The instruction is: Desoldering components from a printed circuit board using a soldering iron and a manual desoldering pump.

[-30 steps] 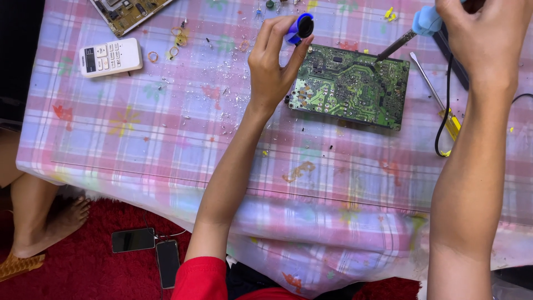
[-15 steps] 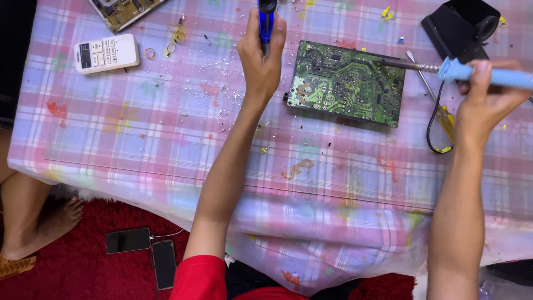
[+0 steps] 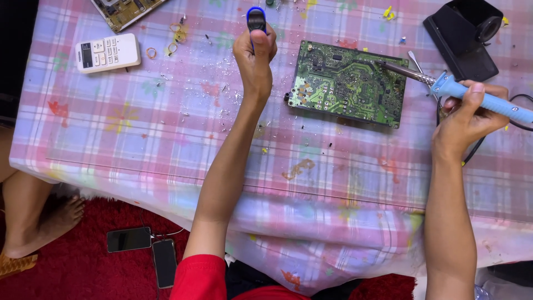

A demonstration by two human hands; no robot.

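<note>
My left hand (image 3: pixel 254 55) grips a small dark tool with a blue end (image 3: pixel 256 18), held upright over the table's far side, left of the green circuit board (image 3: pixel 347 84). My right hand (image 3: pixel 465 118) holds a light-blue soldering iron (image 3: pixel 484 99) by its handle; the metal tip (image 3: pixel 395 68) rests on the board's upper right corner. The board lies flat on the pink-and-blue checked tablecloth (image 3: pixel 166 144).
A white remote control (image 3: pixel 107 53) and another circuit board (image 3: pixel 125 9) lie far left, with rubber bands (image 3: pixel 175 34) near them. A black soldering stand (image 3: pixel 463 34) sits far right. Two phones (image 3: pixel 145 249) lie on the red carpet; another person's bare foot (image 3: pixel 41 219) is at left.
My right hand has lowered the soldering iron, and its tip now touches the board's corner. My left hand with the blue-ended tool stays raised left of the board.
</note>
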